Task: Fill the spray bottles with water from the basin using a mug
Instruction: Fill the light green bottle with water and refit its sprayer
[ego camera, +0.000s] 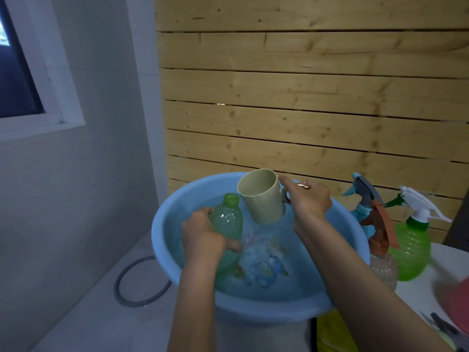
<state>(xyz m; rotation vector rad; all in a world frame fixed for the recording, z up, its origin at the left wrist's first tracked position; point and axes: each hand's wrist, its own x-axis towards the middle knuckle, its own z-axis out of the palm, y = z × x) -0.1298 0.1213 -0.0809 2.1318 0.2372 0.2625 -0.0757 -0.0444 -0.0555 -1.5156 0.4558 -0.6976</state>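
A light blue basin (172,219) holds water with a flower print showing on its bottom. My left hand (203,237) grips a translucent green bottle (228,219) with no sprayer on its open neck, tilted over the water. My right hand (308,201) holds a beige mug (261,196) by its handle. The mug hangs above the water just right of the bottle's neck, its mouth tipped to the upper left.
Right of the basin stand a clear bottle with a brown sprayer (380,250), a blue sprayer (363,194) behind it and a green bottle with a white sprayer (413,247). A wooden slat wall rises behind. A grey hose loop (132,285) lies on the floor at left.
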